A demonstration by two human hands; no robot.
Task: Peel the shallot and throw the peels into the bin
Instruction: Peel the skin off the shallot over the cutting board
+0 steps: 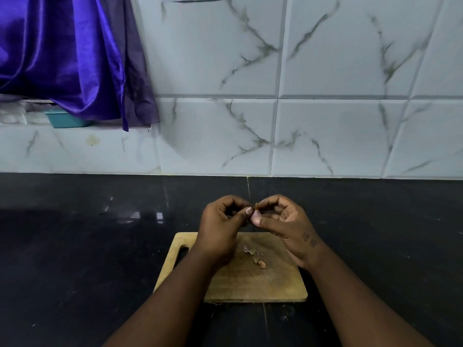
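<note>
A small shallot [256, 212] is pinched between the fingertips of both hands, raised above the far edge of a wooden cutting board [250, 284]. My left hand [223, 226] grips it from the left, thumb on top. My right hand [283, 221] holds its right side, thumb and forefinger on the papery skin. Most of the shallot is hidden by my fingers. A few loose peels [255, 255] lie on the middle of the board below my hands. No bin is in view.
The board rests on a black stone counter [87, 246] against a marble-patterned tiled wall [275, 96]. A purple satin cloth [70, 53] hangs at upper left over a ledge holding a teal container [65, 118].
</note>
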